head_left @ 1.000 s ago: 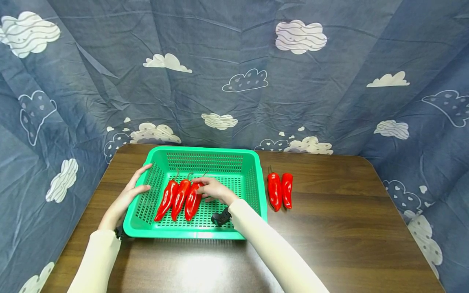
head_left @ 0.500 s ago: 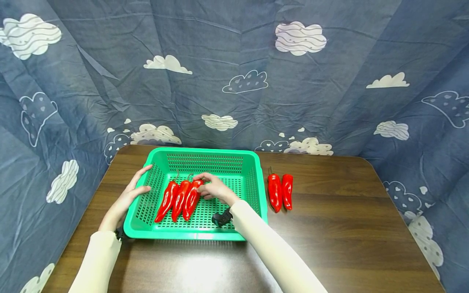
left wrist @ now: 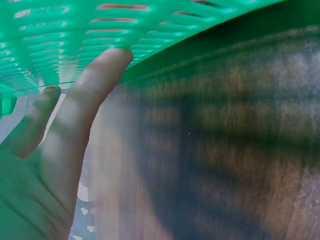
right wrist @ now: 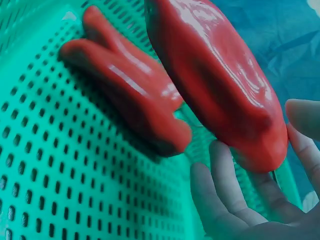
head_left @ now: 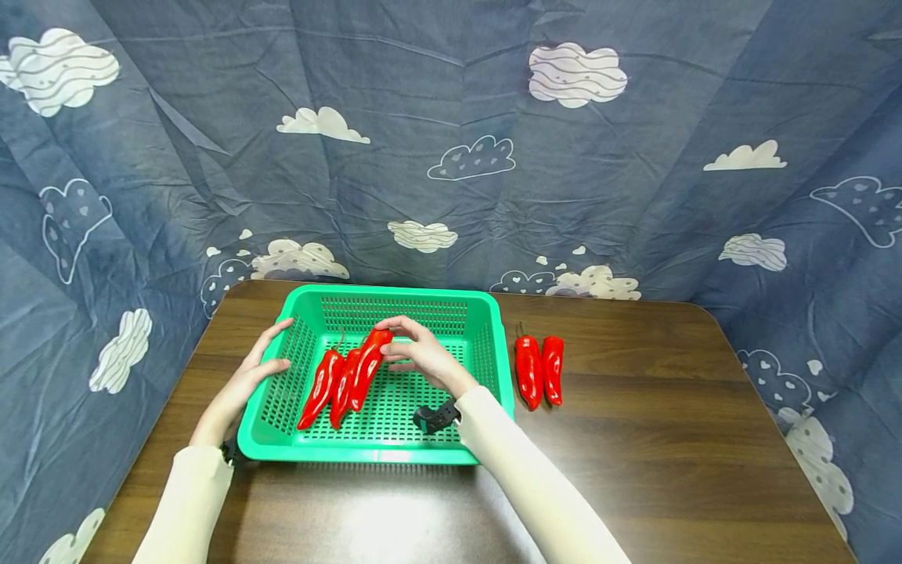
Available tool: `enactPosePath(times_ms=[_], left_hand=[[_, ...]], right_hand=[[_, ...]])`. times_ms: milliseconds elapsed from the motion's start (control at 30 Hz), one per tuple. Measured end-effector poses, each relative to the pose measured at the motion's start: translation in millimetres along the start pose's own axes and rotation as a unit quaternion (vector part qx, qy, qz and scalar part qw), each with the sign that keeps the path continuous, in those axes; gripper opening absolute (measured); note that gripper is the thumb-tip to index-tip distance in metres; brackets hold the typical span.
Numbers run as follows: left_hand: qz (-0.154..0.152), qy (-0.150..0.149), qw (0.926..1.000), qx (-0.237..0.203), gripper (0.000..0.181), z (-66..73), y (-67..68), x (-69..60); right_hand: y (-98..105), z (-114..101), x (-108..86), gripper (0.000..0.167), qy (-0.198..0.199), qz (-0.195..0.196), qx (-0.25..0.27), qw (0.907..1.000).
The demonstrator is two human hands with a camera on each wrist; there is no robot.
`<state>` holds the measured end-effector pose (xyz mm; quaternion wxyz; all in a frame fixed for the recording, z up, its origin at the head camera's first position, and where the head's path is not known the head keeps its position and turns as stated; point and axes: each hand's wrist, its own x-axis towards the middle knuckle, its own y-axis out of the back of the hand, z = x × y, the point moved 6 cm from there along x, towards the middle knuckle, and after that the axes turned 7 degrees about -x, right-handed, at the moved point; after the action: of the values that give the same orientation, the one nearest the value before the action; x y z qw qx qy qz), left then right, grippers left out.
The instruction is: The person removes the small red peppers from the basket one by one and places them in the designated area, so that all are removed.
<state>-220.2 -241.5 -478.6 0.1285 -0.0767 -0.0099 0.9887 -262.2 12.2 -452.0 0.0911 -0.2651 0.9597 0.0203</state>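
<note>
A long red pepper [head_left: 368, 368], pinched near its stem end by my right hand [head_left: 431, 359], is tilted up inside the green basket [head_left: 391, 454]. In the right wrist view the held pepper [right wrist: 220, 75] hangs above the basket floor, its stem end among thumb and fingers. Two more red peppers, a left one [head_left: 321, 389] and a middle one [head_left: 342, 395], lie side by side on the basket floor. My left hand [head_left: 236, 388] rests against the basket's left side. In the left wrist view its straight fingers [left wrist: 102, 75] touch the outer perforated wall.
On the brown wooden table [head_left: 655, 439], right of the basket, lie two red peppers, one with a stem [head_left: 528, 372] and one narrower [head_left: 553, 371]. A blue curtain [head_left: 451, 102] with cloud prints hangs behind and beside the table.
My right hand has raised the rightmost pepper in the basket from the floor by its stem end. The other peppers and my left hand have stayed put.
</note>
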Motion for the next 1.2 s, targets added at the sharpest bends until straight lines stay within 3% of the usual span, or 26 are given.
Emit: enactPosePath(times_ms=[300,567,1200], left_hand=[[0.005,-0.008,0.9997,0.021,0.065,0.5,-0.5,-0.8],[0.008,-0.013,0.9994,0.031,0.066,-0.8,0.8,0.3],[0.003,-0.012,0.9997,0.02,0.065,1.3,-0.3,-0.2]], right_hand=[[12,-16,-11.0,0.041,0.048,0.007,0.066,0.9967],[19,-31,-23.3,0.039,0.088,-0.001,0.091,0.992],[50,-51,-46.7,0.03,0.127,0.083,0.125,0.9806]])
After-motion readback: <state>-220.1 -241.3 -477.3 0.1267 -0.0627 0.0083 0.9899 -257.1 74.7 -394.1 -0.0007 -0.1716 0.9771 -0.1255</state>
